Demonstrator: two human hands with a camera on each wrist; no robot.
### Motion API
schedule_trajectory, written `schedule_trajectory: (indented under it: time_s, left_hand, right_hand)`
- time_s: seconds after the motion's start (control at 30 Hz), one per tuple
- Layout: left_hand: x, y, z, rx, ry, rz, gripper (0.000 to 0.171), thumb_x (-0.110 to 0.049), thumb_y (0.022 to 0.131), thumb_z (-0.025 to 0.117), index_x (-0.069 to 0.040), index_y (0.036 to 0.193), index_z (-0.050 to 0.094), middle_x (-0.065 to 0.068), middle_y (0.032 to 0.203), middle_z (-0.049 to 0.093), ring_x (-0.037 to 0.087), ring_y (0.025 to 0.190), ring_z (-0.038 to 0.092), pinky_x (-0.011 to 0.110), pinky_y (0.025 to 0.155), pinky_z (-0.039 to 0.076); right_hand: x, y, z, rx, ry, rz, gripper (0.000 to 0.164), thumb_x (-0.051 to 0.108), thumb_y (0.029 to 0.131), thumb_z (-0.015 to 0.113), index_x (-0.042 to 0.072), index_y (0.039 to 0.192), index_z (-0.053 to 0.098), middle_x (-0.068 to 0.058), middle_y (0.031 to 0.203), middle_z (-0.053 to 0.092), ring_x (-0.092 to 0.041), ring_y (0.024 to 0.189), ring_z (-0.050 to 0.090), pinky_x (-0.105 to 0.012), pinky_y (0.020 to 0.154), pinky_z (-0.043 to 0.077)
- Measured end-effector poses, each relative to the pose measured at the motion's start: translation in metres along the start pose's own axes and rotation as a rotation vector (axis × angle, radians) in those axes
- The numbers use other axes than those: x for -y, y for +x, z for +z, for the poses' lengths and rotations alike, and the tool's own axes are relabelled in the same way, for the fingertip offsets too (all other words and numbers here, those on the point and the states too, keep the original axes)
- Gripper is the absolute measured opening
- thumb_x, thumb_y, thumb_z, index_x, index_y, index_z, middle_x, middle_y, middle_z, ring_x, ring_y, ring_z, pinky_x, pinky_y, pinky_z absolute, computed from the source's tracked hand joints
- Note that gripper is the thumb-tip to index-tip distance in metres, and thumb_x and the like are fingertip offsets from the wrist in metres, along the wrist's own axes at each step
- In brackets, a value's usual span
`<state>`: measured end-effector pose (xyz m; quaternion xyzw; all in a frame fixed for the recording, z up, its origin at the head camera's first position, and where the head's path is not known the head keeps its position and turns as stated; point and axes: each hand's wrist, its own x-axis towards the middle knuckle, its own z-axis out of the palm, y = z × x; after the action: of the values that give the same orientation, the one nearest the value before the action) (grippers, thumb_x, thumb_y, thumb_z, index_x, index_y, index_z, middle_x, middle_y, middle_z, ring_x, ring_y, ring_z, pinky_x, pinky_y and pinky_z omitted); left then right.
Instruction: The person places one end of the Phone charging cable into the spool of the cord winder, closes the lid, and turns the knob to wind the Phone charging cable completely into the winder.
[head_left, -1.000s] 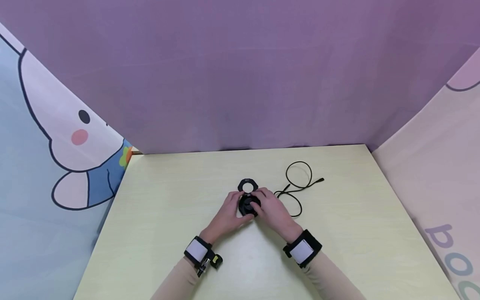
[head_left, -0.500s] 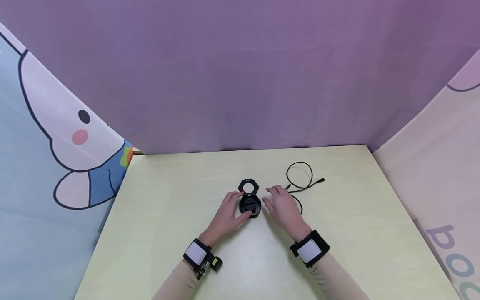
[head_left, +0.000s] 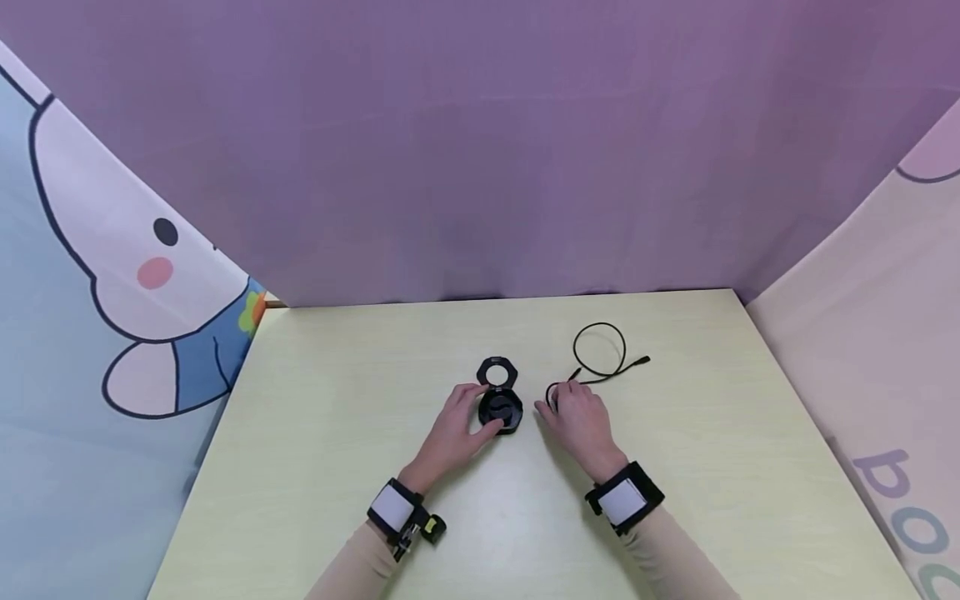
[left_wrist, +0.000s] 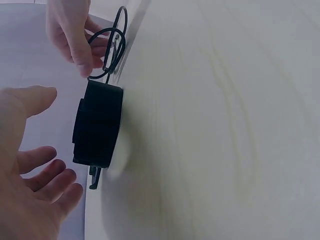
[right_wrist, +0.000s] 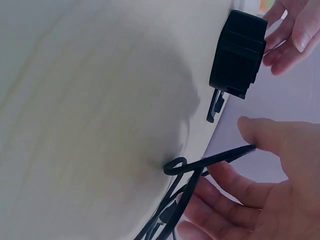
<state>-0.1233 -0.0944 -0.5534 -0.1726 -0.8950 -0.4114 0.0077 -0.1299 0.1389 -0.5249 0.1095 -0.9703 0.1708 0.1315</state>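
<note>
A black octagonal case [head_left: 501, 410] rests on the table, its ring-shaped lid [head_left: 512, 372] folded back behind it; a dark curved shape lies inside. My left hand [head_left: 452, 423] stands around the case's left side with relaxed fingers; whether they touch it I cannot tell. To the right, my right hand [head_left: 585, 423] holds a loop of a thin black cable [right_wrist: 215, 159] between thumb and curled fingers. The cable [head_left: 624, 342] trails back in loops over the table to a plug [head_left: 642, 361]. In the left wrist view the case [left_wrist: 98, 125] appears side-on.
The pale wooden table [head_left: 337, 358] ends at a purple curtain [head_left: 480, 150] behind. Printed cloth panels border it, with a cartoon figure on the left panel [head_left: 150, 250] and lettering on the right panel [head_left: 862, 333]. Both wrists wear black straps.
My right hand has left the case, moved right and taken hold of the cable. The left hand and the case have stayed nearly in place.
</note>
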Motion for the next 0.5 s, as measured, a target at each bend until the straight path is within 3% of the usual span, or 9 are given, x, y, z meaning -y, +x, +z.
schedule_trajectory:
  time_s: [0.27,0.5]
  left_hand:
    - [-0.003,0.0,-0.001,-0.008,-0.013,-0.014,0.064,-0.035,0.096,0.073,-0.002,0.147,0.053,0.014,0.144,0.051,0.03,0.136,0.05,0.047,0.115,0.041]
    - [-0.006,0.0,-0.005,-0.031,-0.032,-0.013,0.062,-0.036,0.098,0.071,-0.001,0.146,0.053,0.014,0.144,0.051,0.032,0.136,0.051,0.048,0.114,0.042]
  right_hand:
    - [-0.003,0.005,-0.007,-0.051,0.049,0.015,0.034,0.018,0.093,0.076,0.009,0.068,0.055,-0.004,0.062,0.056,-0.025,0.057,0.056,-0.045,0.059,0.05]
    - [-0.019,0.02,-0.029,-0.258,0.309,0.158,0.02,0.013,0.101,0.065,-0.003,0.091,0.072,-0.01,0.064,0.065,-0.018,0.049,0.052,-0.032,0.047,0.04]
